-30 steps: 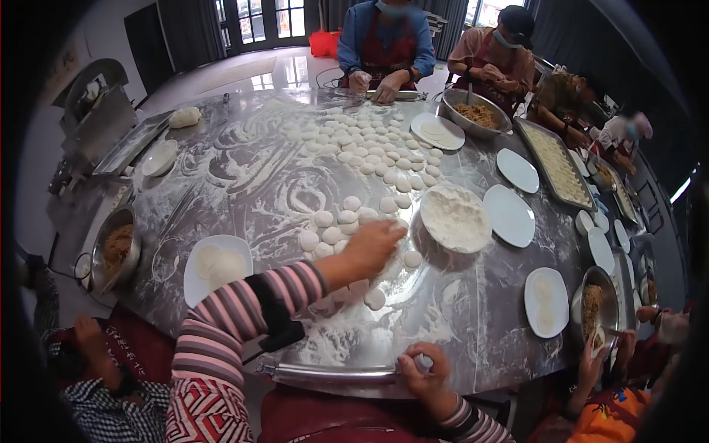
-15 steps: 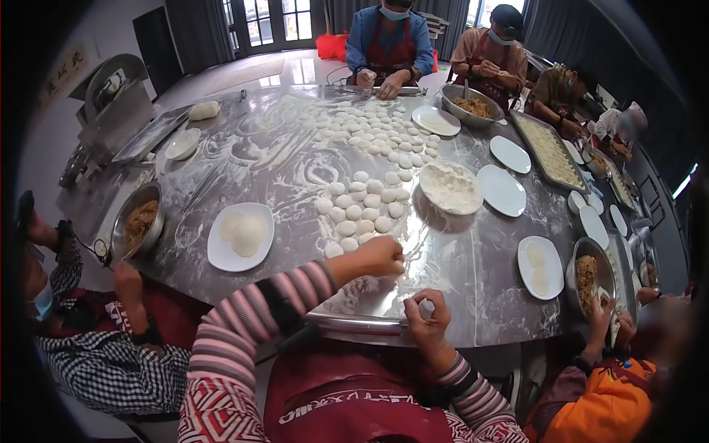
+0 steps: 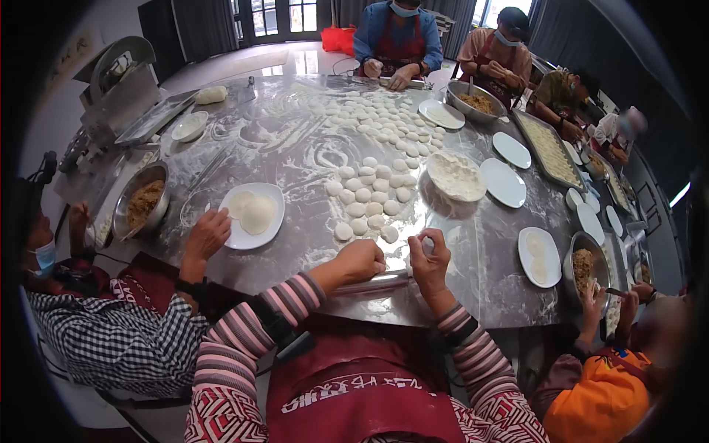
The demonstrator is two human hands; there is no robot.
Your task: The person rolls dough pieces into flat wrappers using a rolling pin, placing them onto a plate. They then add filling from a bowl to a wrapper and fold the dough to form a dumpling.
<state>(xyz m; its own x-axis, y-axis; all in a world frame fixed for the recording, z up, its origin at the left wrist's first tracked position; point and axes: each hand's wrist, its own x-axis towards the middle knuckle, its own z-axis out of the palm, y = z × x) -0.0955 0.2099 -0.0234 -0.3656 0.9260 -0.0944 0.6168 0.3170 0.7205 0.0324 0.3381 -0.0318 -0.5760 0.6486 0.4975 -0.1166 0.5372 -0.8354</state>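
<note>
Near the table's front edge, my left hand [image 3: 358, 260] is closed in a loose fist, and its palm side is hidden. My right hand [image 3: 430, 255] is closed beside it, thumb and forefinger together around something small and pale. Between and just below the hands lies a shiny metal bar [image 3: 369, 285], its right end by my right wrist. Several round dough pieces [image 3: 363, 210] lie just beyond my left hand. A floury round dish [image 3: 456, 176] stands beyond my right hand.
At left, a co-worker's hand [image 3: 207, 234] touches a square plate [image 3: 278, 214] of flat wrappers; a filling bowl [image 3: 161, 210] stands near. At right are an oval plate [image 3: 539, 277], another filling bowl [image 3: 572, 251] and a co-worker in orange [image 3: 598, 395]. Others work across the table.
My hands have moved away from me. The metal bar lies farther from the table's edge. The left co-worker's hand has reached the square plate. The view has shifted slightly.
</note>
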